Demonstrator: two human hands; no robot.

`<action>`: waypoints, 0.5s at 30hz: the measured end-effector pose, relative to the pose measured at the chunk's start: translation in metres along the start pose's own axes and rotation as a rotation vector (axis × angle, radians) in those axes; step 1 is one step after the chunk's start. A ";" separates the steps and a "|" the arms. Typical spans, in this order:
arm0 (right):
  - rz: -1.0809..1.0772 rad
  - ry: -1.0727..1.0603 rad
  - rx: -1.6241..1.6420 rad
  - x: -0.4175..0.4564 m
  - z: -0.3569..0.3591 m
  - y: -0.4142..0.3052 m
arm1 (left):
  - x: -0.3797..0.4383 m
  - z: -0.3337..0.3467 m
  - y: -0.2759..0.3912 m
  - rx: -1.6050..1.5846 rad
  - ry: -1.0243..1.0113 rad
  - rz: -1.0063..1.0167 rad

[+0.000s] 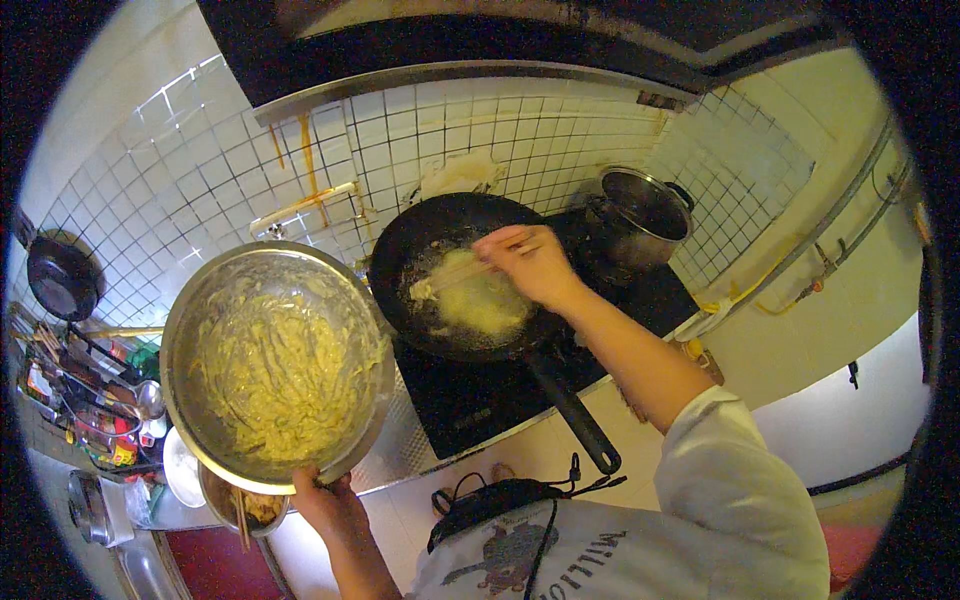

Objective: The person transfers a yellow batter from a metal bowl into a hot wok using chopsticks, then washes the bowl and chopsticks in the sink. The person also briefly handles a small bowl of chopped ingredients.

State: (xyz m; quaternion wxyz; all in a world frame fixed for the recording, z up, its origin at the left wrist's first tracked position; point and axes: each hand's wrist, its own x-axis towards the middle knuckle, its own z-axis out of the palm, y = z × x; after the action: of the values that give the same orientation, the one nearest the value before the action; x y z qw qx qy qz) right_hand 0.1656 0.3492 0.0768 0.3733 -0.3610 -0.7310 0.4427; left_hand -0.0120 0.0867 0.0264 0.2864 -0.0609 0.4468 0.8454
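Observation:
My left hand [326, 487] grips the near rim of a large metal bowl [166, 360], which is tilted and holds thick yellow batter [281, 375]. My right hand [525, 259] is closed on thin chopsticks [465, 276], blurred, over a black wok [390, 232]. At the tips of the chopsticks is a small lump of batter [424, 290]. Pale, bubbling food or oil [484, 304] lies in the middle of the wok, partly under my right hand. The wok stands on a black cooktop [457, 420], its long handle [577, 420] pointing towards me.
A pot with a glass lid [645, 206] stands behind the wok on the right. Left of the bowl are a small black pan [64, 277], a rack of utensils, a white bowl [182, 469] and a metal bowl with food and chopsticks [259, 517]. A range hood [465, 71] hangs above.

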 end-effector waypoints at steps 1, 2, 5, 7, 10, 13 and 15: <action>-0.090 -0.093 -0.157 0.002 0.009 -0.003 | -0.002 0.000 0.000 -0.008 0.019 -0.006; -0.135 -0.152 -0.225 0.000 0.016 -0.007 | -0.002 -0.002 -0.001 0.000 0.004 0.002; -0.280 -0.344 -0.537 -0.001 0.027 -0.039 | -0.003 -0.009 -0.001 0.009 -0.014 0.008; -0.338 -0.361 -0.587 -0.003 0.025 -0.059 | -0.004 -0.008 -0.002 -0.011 -0.010 -0.018; -0.307 -0.336 -0.479 -0.006 0.021 -0.067 | -0.003 -0.008 -0.006 -0.018 -0.011 -0.005; -0.261 -0.219 -0.327 -0.013 0.007 -0.073 | 0.003 -0.029 -0.008 0.079 -0.168 -0.063; -0.183 -0.100 -0.241 -0.027 -0.002 -0.086 | 0.002 -0.033 -0.008 0.098 -0.209 -0.056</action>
State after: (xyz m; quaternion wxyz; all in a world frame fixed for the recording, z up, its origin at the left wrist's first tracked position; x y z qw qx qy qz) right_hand 0.1627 0.2971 0.1508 0.3293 -0.3126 -0.8264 0.3331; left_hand -0.0146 0.0653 0.0005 0.3574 0.0291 0.4536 0.8159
